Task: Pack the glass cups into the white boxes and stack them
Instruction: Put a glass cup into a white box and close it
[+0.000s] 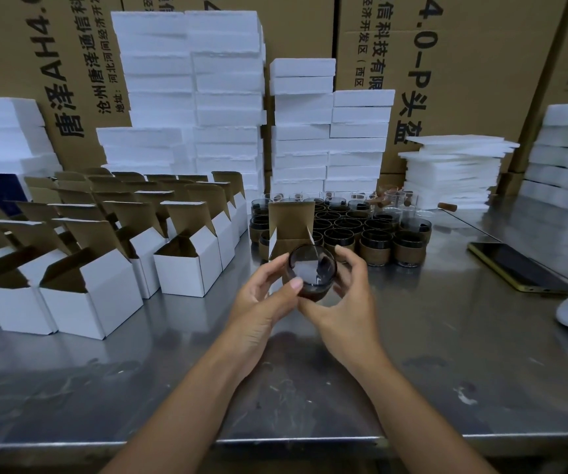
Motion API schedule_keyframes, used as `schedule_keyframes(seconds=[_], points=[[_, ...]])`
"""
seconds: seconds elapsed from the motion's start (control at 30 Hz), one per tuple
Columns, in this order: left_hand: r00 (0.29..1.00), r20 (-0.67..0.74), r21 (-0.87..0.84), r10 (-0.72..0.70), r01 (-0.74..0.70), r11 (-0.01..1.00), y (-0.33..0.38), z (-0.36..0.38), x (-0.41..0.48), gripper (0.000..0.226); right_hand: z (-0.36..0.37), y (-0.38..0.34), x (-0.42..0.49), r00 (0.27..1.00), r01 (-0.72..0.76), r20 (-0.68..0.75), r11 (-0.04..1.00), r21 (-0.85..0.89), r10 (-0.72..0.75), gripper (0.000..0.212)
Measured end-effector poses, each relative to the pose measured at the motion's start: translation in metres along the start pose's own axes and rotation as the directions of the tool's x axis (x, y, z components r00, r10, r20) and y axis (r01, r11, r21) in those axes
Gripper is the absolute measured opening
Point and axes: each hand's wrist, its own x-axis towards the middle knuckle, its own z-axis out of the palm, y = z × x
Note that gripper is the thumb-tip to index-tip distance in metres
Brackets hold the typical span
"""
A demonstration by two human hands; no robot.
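Across the scuffed grey steel table (446,336) there is only hard surface, so anything we drop lands on metal. The rows of open white cardboard boxes (186,268) on our left are light and could slide if we brush them. The cluster of dark glass cups with brown sleeves (378,241) stands close behind our work. The single open white cardboard box with its brown flap upright (291,224) sits just beyond our hands, and a clumsy push could shove it back into those cups. Our left hand (262,302) and right hand (347,302) both curl around the smoky round glass cup with a brown sleeve (311,268), held just in front of that box. A loose grip or a snag on the box's side flaps could let it slip.
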Motion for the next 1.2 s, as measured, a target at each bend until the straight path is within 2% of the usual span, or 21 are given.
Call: schedule_keyframes(seconds=[0.07,0.2,0.27,0.4,0.5,0.57,0.73,0.87,1.03,1.1,1.2], points=[[1.0,0.008,0.026,-0.019,0.019,0.999,0.002,0.001,-0.001,0.051,-0.001,-0.001,0.002,0.998,-0.07,0.003,0.996,0.062,0.07,0.073],[0.999,0.004,0.052,-0.049,0.049,0.997,0.006,0.004,-0.002,0.037,-0.003,-0.008,0.005,0.981,-0.192,-0.001,0.965,0.18,0.195,0.044],[0.998,0.003,0.058,-0.057,0.057,0.997,0.008,0.005,-0.003,0.035,-0.004,-0.012,0.006,0.951,-0.301,0.004,0.928,0.219,0.308,0.036],[0.998,0.016,0.056,-0.059,0.058,0.997,0.009,0.007,-0.005,0.036,-0.006,-0.016,0.008,0.863,-0.493,0.051,0.814,0.308,0.503,0.05],[0.998,0.036,0.056,-0.055,0.053,0.997,0.009,0.007,-0.005,0.041,-0.005,-0.019,0.009,0.822,-0.558,0.099,0.76,0.333,0.561,0.083],[0.998,0.042,0.055,-0.051,0.049,0.997,0.009,0.007,-0.005,0.041,-0.006,-0.018,0.01,0.811,-0.574,0.114,0.745,0.339,0.573,0.09],[0.999,0.031,0.061,-0.043,0.041,0.997,0.008,0.006,-0.004,0.041,-0.006,-0.017,0.008,0.836,-0.542,0.124,0.771,0.334,0.534,0.093],[1.0,0.002,0.063,-0.017,0.017,0.998,0.008,0.008,-0.003,0.031,-0.003,-0.018,0.006,0.917,-0.385,0.036,0.855,0.348,0.398,0.083],[1.0,-0.018,0.098,0.002,-0.001,0.995,0.006,0.006,-0.001,0.035,-0.003,-0.008,0.005,0.97,-0.242,0.024,0.935,0.259,0.244,0.062],[0.999,-0.043,0.156,0.029,-0.022,0.987,0.003,0.005,0.0,0.034,-0.003,-0.004,0.005,0.981,-0.19,0.022,0.952,0.239,0.19,0.064],[0.985,-0.096,0.38,0.146,-0.099,0.92,-0.002,0.007,0.001,0.03,-0.002,-0.001,0.005,0.995,-0.099,0.02,0.98,0.172,0.096,0.068]])
